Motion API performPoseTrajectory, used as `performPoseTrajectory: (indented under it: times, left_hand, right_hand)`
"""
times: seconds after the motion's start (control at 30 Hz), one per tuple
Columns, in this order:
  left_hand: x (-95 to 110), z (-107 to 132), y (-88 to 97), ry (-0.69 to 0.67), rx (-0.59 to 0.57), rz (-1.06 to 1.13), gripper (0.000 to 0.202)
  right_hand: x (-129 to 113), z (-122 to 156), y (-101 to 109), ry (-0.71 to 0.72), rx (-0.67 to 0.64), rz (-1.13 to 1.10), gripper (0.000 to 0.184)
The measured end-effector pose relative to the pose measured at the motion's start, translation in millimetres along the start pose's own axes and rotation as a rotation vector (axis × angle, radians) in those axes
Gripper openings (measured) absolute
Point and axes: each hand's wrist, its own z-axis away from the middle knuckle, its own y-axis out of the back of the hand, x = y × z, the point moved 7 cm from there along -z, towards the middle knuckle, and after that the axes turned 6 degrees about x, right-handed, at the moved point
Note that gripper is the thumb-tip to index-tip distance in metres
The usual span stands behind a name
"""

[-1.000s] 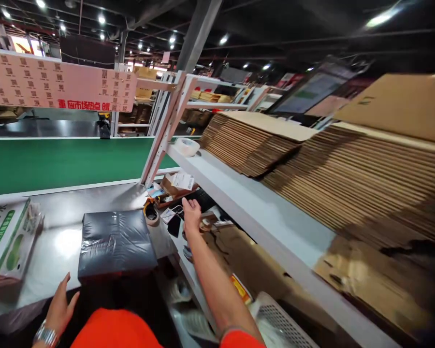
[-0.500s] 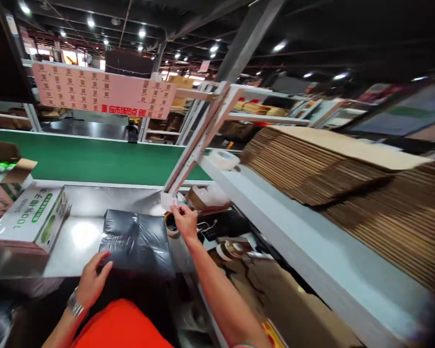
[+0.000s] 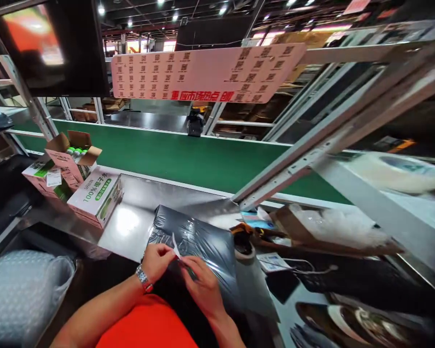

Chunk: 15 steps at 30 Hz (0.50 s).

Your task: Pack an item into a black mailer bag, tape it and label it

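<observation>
A flat parcel wrapped in black plastic [image 3: 199,239] lies on the steel worktable [image 3: 137,212] in front of me. Both my hands are over its near edge. My left hand [image 3: 155,261], with a watch on the wrist, and my right hand [image 3: 203,285] pinch a small white paper slip [image 3: 175,245] between their fingertips. The slip stands up edge-on between the two hands, just above the parcel.
White and green cartons [image 3: 97,195] and an open box [image 3: 72,154] stand at the left. A green conveyor belt [image 3: 188,157] runs behind the table. A tape roll [image 3: 242,241], cards and a cardboard tray sit to the right under a white shelf [image 3: 377,203]. Bubble wrap [image 3: 21,290] lies lower left.
My head has turned left, away from the cardboard stacks. My right hand came back from the shelf clutter with the slip, and my left hand rose from the parcel's edge to meet it.
</observation>
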Motion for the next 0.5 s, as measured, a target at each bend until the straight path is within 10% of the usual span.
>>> performPoseTrajectory:
  times: [0.23,0.5]
  left_hand:
    - [21,24,15.3,-0.269,-0.11,-0.115,0.02]
    - [-13,13,50.2,0.377,-0.159,0.516,0.036]
  right_hand:
    - [1,18,-30,-0.738,-0.045,-0.42,0.047]
    - [6,28,-36,-0.986,-0.086,-0.695,0.043]
